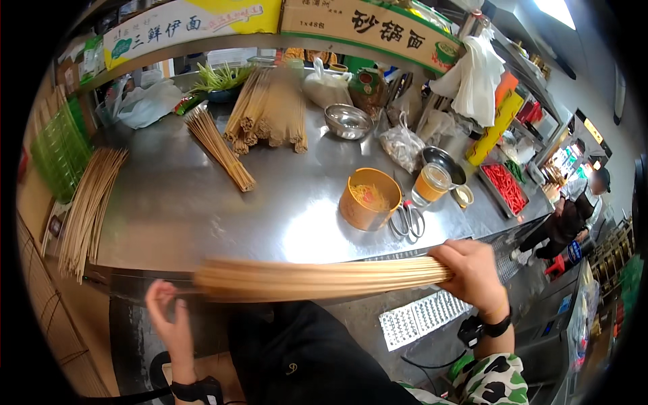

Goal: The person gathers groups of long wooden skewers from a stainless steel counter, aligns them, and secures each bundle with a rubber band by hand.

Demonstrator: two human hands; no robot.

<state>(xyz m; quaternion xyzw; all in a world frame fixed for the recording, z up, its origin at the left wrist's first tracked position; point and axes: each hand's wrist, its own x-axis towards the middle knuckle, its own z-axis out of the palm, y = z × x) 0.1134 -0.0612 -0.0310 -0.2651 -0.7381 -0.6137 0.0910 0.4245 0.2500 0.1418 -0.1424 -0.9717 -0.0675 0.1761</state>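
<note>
My right hand [473,273] is closed around one end of a thick bundle of thin wooden sticks [324,278], held level above the near edge of the steel table [263,223]. The bundle's far end is blurred. Just left of that end is my left hand [169,314], with thumb and fingers apart; whether a thin stick lies at its fingertips is too blurred to tell. A smaller tied stick bundle [220,147] lies on the table, and several more bundles [268,111] are stacked behind it. Loose sticks [93,207] hang over the left edge.
A round orange container [369,200] with rubber bands stands beside scissors [408,221] and a lidded jar [431,184]. Behind are a metal bowl [348,121] and plastic bags [403,144]. A tray of red peppers [503,190] sits right. A person [574,212] stands farther right.
</note>
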